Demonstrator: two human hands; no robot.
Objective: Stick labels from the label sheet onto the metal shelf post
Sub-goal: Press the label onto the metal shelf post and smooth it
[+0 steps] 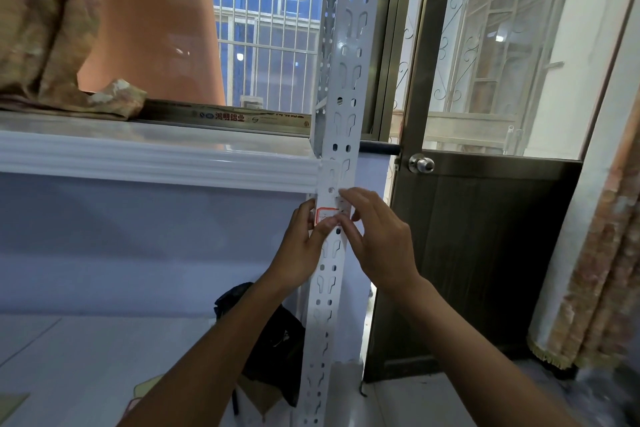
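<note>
A white perforated metal shelf post (343, 87) stands upright in the middle of the view. A small white label with a red border (327, 214) lies on the post just below the shelf edge. My left hand (303, 246) is at the post's left side, its thumb pressing on the label. My right hand (377, 236) is at the right side, its fingertips touching the label and the post. The label sheet is not in view.
A white shelf board (156, 156) joins the post from the left, with folded fabric (52, 45) on top. A dark door with a round knob (420, 164) stands to the right. A black bag (273, 340) lies on the floor behind the post.
</note>
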